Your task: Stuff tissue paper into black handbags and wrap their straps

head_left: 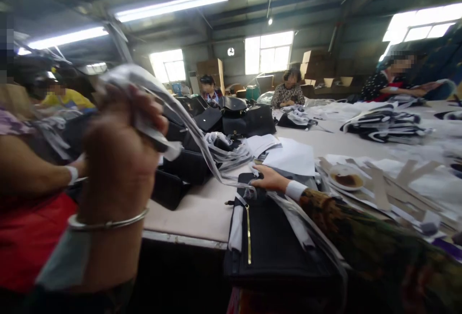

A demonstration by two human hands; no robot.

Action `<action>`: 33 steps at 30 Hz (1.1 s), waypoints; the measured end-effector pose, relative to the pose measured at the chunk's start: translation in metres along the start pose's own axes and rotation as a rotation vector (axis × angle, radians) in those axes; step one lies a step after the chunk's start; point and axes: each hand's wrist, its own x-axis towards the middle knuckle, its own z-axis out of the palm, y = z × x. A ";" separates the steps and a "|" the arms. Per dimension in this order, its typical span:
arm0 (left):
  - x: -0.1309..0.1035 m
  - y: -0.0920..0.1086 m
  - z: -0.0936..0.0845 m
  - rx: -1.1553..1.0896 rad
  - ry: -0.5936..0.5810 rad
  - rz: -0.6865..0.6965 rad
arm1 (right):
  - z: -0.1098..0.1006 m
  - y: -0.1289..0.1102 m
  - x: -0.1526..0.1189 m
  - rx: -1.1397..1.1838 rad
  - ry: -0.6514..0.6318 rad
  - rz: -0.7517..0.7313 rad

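Note:
Raised close to the camera, my left hand is closed around a strap wrapped in clear plastic. The strap runs down to the right, toward the top of a black bag. My right hand rests at the bag's top edge, its fingers closed on the plastic-wrapped strap there. The bag leans at the table's front edge, with a gold zipper on its face and white wrapping at its side. Another length of wrapped strap hangs over the bag's right side.
Several black bags are piled on the table ahead. White paper sheets, a bowl of brown stuff and cardboard strips lie to the right. Striped straps are heaped farther back. Co-workers sit around the table, one close at left.

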 end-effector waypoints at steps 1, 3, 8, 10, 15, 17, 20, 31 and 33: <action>-0.001 -0.014 0.003 -0.090 -0.032 -0.034 | -0.011 -0.007 -0.002 0.025 0.061 0.004; -0.008 -0.053 0.007 -0.254 -0.121 -0.228 | -0.030 -0.027 -0.015 0.148 0.145 0.020; -0.052 -0.138 0.020 -0.249 -0.231 -0.409 | -0.050 -0.093 -0.076 1.089 -0.271 0.235; -0.074 -0.152 0.022 -0.194 -0.324 -0.370 | -0.049 -0.108 -0.091 1.349 -0.473 0.391; -0.116 -0.160 0.010 0.016 -0.535 -0.325 | -0.039 -0.110 -0.094 1.680 -0.467 0.573; -0.127 -0.158 0.001 0.050 -0.537 -0.314 | -0.033 -0.107 -0.093 1.631 -0.361 0.535; -0.136 -0.152 -0.013 0.054 -0.497 -0.279 | -0.024 -0.103 -0.095 1.304 -0.141 0.427; -0.141 -0.138 -0.026 0.258 -0.460 -0.269 | -0.022 -0.090 -0.106 -0.230 0.001 -0.318; -0.141 -0.140 -0.032 0.317 -0.505 -0.261 | -0.023 -0.090 -0.109 -0.395 -0.004 -0.382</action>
